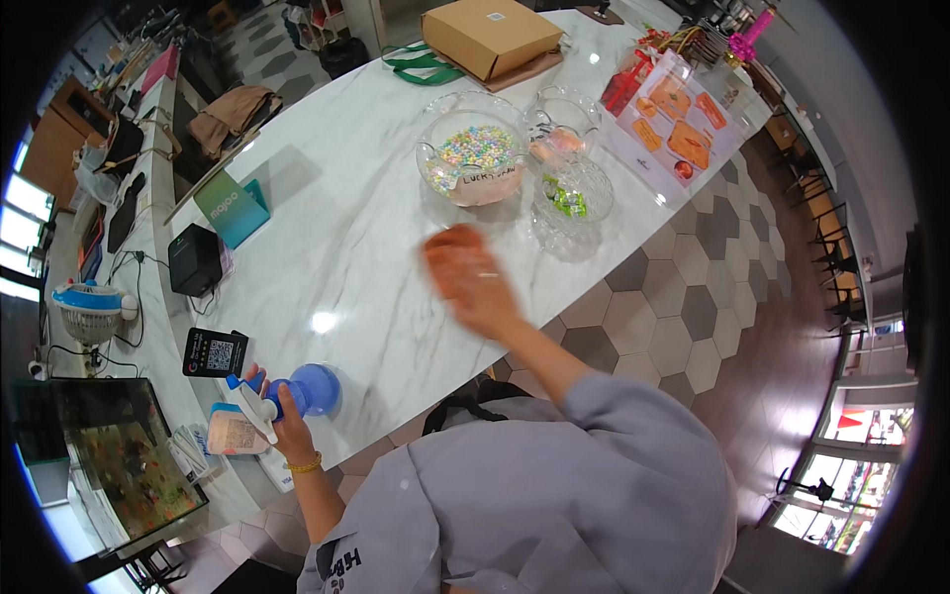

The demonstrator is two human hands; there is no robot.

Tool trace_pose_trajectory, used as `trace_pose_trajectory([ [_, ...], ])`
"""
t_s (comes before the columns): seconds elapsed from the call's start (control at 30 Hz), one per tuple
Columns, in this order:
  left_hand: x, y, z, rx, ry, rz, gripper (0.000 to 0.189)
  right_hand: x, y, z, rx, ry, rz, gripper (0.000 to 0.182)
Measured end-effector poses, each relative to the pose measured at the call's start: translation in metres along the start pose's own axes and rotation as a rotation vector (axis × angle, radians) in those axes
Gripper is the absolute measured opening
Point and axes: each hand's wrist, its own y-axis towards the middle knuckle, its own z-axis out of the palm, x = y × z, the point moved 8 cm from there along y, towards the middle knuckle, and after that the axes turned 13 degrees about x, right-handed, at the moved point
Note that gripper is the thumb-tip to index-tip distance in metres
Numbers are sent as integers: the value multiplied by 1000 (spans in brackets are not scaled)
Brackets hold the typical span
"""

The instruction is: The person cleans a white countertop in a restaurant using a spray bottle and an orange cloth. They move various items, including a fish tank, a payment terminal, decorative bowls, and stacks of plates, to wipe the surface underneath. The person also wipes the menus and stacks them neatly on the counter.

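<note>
My left hand (288, 423) is wrapped around the neck of a blue spray bottle (317, 389) with a white and blue trigger head, which stands at the counter's near left edge. Under my right hand (479, 293), blurred by motion, an orange-brown cloth (453, 256) lies over the white marble-patterned countertop (356, 245). Just beyond the cloth is a clear scalloped bowl (475, 167) of pastel beads with writing on its front. To its right stand a cut-glass bowl (586, 182) with green-wrapped sweets and another clear bowl (564, 119) with orange-pink contents.
A cardboard box (493, 33) lies at the far end beside green straps (423, 65). A printed food sheet (668, 126) covers the right edge. Along the left are a teal card stand (231, 208), a black device (194, 260), a black code stand (215, 353) and a pale code stand (236, 431).
</note>
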Motion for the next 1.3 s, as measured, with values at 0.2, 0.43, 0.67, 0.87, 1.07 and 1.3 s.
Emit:
trace_pose_trajectory([
  [0.2,30,-92,10,-403,24,13,72,-49,-136,-64,-288,-226,569,61],
  [0.43,-87,-59,144,174,125,436,55,123,-38,10,-36,134,-430,48],
  [0.67,-151,149,249,311,-103,131,72,-82,-92,-96,-167,44,-17,34],
  [0.87,-175,207,332,464,-446,-569,89,-241,-162,-219,-14,485,790,47],
  [1.07,-120,224,360,562,-558,-619,65,-251,-69,-190,499,554,804,71],
  [1.3,-65,200,254,290,-596,-574,38,-225,-1,-136,535,709,609,63],
])
